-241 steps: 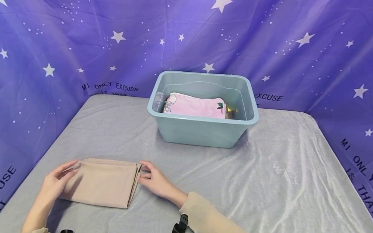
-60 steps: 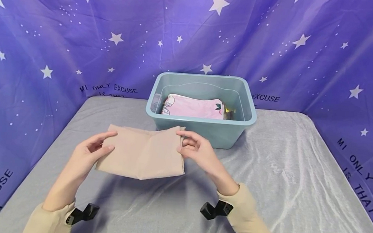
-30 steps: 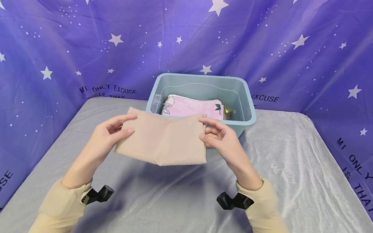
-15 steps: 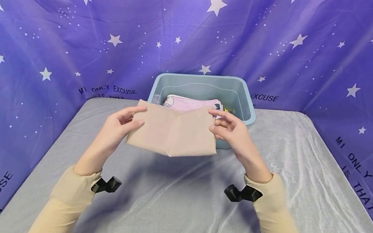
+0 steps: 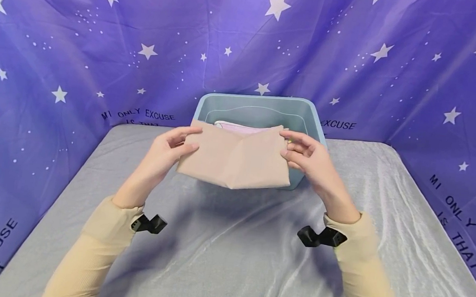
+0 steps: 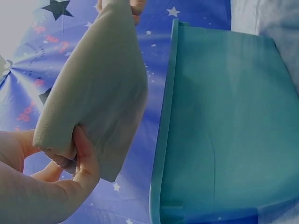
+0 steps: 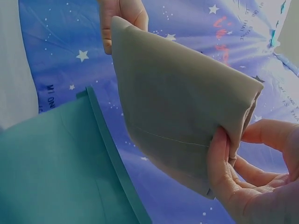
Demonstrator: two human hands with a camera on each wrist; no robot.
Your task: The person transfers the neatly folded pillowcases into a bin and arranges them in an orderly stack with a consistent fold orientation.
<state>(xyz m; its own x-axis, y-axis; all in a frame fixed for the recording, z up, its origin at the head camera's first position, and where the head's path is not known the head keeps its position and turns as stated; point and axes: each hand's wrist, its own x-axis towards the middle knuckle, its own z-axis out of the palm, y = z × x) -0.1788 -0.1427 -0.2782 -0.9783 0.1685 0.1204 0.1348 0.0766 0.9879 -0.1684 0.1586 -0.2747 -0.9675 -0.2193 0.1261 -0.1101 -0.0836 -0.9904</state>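
Note:
A folded beige cloth (image 5: 235,155) is held up by both hands, its middle sagging along a crease. My left hand (image 5: 161,155) pinches its left edge; in the left wrist view the left thumb (image 6: 84,144) presses on the near face. On the opposite side, my right hand (image 5: 318,168) pinches the layered right edge, clearer in the right wrist view around the cloth (image 7: 182,88). Behind and partly below the cloth stands a blue-green plastic tub (image 5: 262,115), whose front is mostly hidden. Inside it, the top of a pink folded cloth (image 5: 246,129) shows.
Grey velvety fabric covers the table (image 5: 227,262). The tub stands at its back edge, near a purple curtain (image 5: 163,26) with white stars and lettering. A black wrist camera (image 5: 149,223) sits on the left sleeve, another (image 5: 321,237) on the right.
Lifted off the table at front left, the beige cloth has moved right and away, up to the tub's front, where it now covers part of the opening. Both hands have kept their hold lately.

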